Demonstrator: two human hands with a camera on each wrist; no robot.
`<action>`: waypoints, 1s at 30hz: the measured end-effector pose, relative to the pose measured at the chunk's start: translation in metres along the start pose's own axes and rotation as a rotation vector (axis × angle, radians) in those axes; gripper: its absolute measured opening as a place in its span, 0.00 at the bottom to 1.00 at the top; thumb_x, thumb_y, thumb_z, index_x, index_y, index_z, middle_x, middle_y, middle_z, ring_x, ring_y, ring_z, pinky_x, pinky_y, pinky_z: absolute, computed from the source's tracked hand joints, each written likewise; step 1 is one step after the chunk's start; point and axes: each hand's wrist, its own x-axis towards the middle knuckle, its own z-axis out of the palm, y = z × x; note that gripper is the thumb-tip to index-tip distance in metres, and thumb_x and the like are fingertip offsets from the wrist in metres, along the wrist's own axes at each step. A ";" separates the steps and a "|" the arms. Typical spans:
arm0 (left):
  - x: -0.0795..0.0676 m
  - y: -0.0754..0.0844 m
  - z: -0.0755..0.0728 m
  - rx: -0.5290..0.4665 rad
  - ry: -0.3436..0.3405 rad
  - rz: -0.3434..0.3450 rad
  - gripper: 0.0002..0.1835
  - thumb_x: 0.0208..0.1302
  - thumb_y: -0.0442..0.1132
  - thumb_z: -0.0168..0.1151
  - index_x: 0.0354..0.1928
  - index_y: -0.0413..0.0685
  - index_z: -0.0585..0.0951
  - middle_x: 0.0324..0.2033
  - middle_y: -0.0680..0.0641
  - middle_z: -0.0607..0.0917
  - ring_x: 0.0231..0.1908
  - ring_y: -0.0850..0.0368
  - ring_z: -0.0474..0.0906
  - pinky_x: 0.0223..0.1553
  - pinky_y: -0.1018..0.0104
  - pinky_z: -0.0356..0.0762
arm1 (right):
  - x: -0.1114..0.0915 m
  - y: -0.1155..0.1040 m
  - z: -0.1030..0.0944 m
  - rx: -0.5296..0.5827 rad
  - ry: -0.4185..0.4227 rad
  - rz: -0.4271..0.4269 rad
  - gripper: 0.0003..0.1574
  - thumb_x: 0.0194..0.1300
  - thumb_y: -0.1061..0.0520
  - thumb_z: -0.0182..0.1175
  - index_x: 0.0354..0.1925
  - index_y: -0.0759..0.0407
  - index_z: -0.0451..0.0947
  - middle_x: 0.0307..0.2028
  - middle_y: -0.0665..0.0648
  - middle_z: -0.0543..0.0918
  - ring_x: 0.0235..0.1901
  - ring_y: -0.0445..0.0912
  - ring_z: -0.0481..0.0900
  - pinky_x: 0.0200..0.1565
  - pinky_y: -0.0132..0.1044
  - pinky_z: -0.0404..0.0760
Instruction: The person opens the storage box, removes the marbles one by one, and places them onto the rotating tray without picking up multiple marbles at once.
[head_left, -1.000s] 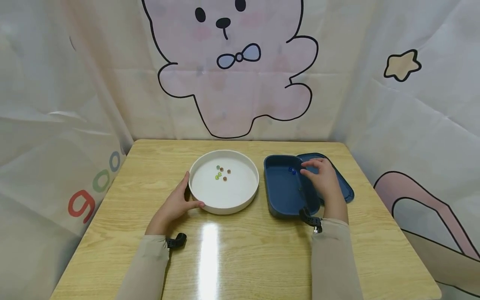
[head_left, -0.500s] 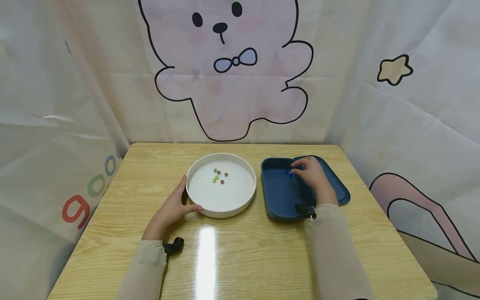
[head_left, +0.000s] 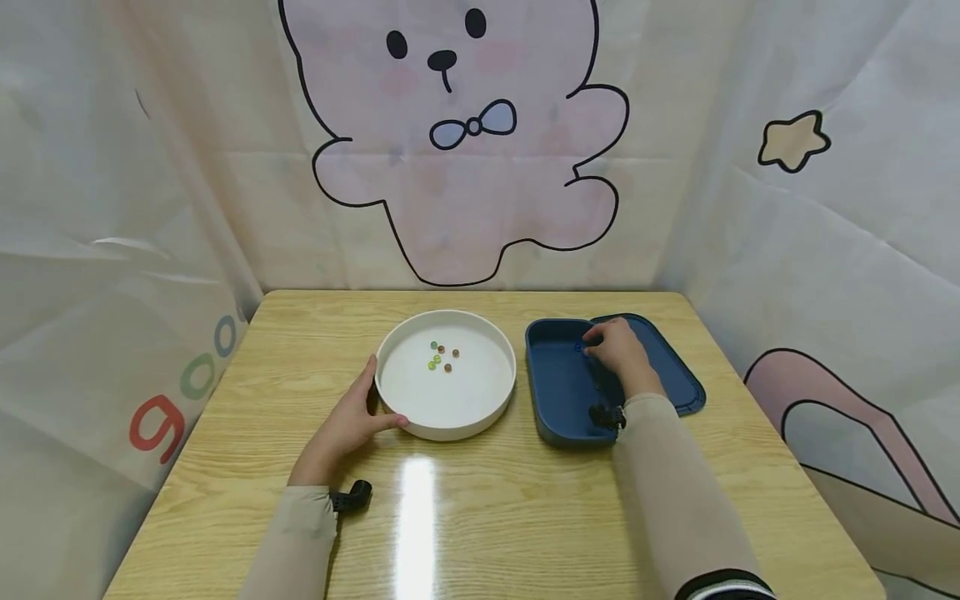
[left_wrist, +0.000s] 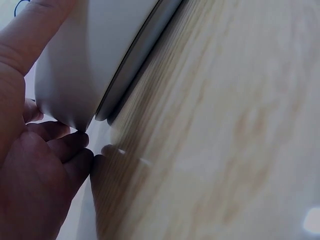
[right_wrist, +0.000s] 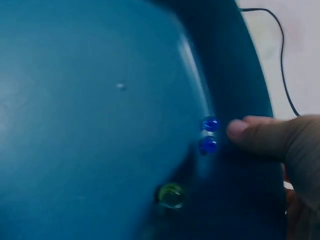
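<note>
A round white dish (head_left: 450,408) stands on the table, with several small green and brown marbles (head_left: 447,367) lying inside. My left hand (head_left: 341,429) holds the dish at its left side, thumb along the near wall and fingers around the far-left edge. Over the right wall of a dark blue box (head_left: 566,408) my right hand (head_left: 621,354) reaches in, its thumb close to two blue marbles (right_wrist: 210,145) at the foot of the wall. A greenish clear marble (right_wrist: 171,195) lies apart from them on the box floor. Nothing shows between the right hand's fingertips.
A matching blue lid (head_left: 675,383) lies on the wooden table (head_left: 487,525) right of the box, partly behind it. Printed curtains (head_left: 480,208) stand at the back and both sides. A dark camera strap (head_left: 352,497) sits on the left wrist.
My right hand has moved left and lower into the box, toward the blue marbles. The left hand stays on the dish, and the head view shifts slightly.
</note>
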 end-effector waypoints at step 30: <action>0.000 0.000 -0.001 -0.004 -0.009 -0.008 0.74 0.49 0.63 0.78 0.82 0.58 0.32 0.82 0.48 0.39 0.81 0.44 0.36 0.78 0.39 0.42 | 0.003 -0.005 0.012 0.220 0.236 0.039 0.19 0.72 0.47 0.65 0.49 0.60 0.85 0.65 0.70 0.71 0.69 0.66 0.64 0.67 0.64 0.66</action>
